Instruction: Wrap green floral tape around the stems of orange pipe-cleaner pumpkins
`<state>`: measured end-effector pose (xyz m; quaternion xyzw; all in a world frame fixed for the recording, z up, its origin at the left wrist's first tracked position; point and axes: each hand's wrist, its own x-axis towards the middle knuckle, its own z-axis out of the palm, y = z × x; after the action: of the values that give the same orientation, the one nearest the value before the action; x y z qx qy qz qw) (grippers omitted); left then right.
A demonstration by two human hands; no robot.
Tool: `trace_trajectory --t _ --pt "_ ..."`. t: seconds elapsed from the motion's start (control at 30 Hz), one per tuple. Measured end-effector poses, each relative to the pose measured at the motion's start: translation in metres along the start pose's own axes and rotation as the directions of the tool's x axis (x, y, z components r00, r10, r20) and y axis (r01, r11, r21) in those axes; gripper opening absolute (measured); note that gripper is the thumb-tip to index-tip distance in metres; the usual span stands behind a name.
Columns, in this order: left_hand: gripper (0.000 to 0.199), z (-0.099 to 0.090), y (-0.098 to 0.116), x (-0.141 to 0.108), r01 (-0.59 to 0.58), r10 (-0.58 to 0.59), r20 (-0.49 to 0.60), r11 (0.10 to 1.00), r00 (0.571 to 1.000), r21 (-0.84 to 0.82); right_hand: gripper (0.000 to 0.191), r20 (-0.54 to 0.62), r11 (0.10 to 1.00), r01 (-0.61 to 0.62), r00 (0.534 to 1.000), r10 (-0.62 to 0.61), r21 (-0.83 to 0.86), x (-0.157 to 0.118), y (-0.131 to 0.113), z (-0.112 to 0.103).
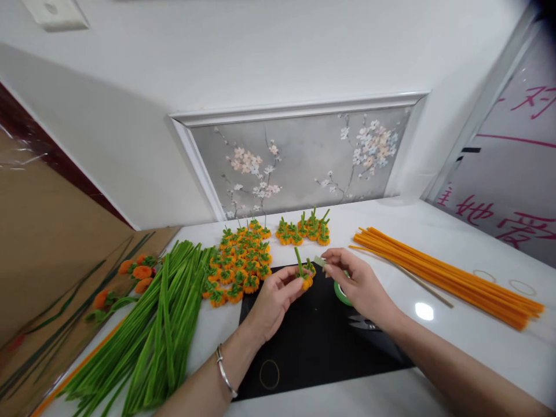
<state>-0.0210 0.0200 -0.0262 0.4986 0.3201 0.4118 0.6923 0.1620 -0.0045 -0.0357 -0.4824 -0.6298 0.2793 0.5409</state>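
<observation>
My left hand (pixel 280 298) pinches a small orange pipe-cleaner pumpkin (pixel 307 282) with a green stem sticking up, above the black mat (pixel 299 353). Between the thumb and fingers of my right hand (pixel 351 275) is a short pale-green strip of tape (pixel 319 261), its free end close to the pumpkin. Whether the strip touches it I cannot tell. A roll of green tape (pixel 341 294) lies partly hidden under my right hand. Just below that hand, scissors (pixel 364 324) rest on the mat, their handles covered by my forearm.
Many finished orange-and-green pumpkins (pixel 238 263) stand left of the mat, with a smaller group (pixel 304 229) behind. Green pipe cleaners (pixel 169 324) are heaped at left, orange pipe cleaners (pixel 447 278) at right. A rubber band (pixel 269 375) lies on the mat; the wall rises behind.
</observation>
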Motion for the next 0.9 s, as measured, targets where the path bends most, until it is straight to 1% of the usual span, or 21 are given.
trace_trajectory --t 0.07,0.13,0.2,0.27,0.37,0.53,0.63,0.77,0.9 --pt "0.024 0.003 -0.001 -0.002 -0.036 0.034 0.026 0.994 0.999 0.104 0.023 -0.016 0.995 -0.061 0.998 0.063 0.074 -0.003 0.003 0.000" --pt "0.024 0.007 -0.001 -0.003 -0.074 0.068 0.038 0.981 0.997 0.180 0.023 -0.014 0.987 -0.118 0.993 0.120 0.107 -0.008 0.005 0.000" --pt "0.022 0.011 0.000 -0.005 -0.094 0.085 0.046 0.968 0.995 0.233 0.023 0.001 0.983 -0.149 0.989 0.150 0.104 -0.012 0.006 0.000" --pt "0.021 0.014 0.001 -0.006 -0.089 0.077 0.054 0.959 0.996 0.269 0.024 0.015 0.986 -0.148 0.989 0.147 0.075 -0.014 0.005 0.000" --pt "0.021 0.016 0.002 -0.006 -0.083 0.070 0.054 0.952 0.996 0.295 0.024 0.024 0.992 -0.123 0.992 0.122 0.014 -0.015 0.002 -0.001" --pt "0.022 0.013 -0.003 -0.005 -0.125 0.107 0.068 0.918 0.992 0.376 0.018 0.035 0.991 -0.069 0.997 0.074 -0.115 -0.015 -0.002 0.000" --pt "0.023 0.012 -0.006 -0.004 -0.143 0.126 0.068 0.891 0.990 0.430 0.015 0.052 0.981 0.008 0.999 0.002 -0.193 -0.017 -0.004 0.001" --pt "0.022 0.013 -0.005 -0.006 -0.182 0.154 0.098 0.869 0.983 0.460 0.012 0.054 0.946 0.146 0.989 -0.136 -0.290 -0.019 -0.006 0.001" --pt "0.015 0.015 0.001 -0.009 -0.215 0.175 0.129 0.857 0.976 0.468 0.012 0.059 0.924 0.190 0.982 -0.180 -0.333 -0.018 -0.006 0.002"
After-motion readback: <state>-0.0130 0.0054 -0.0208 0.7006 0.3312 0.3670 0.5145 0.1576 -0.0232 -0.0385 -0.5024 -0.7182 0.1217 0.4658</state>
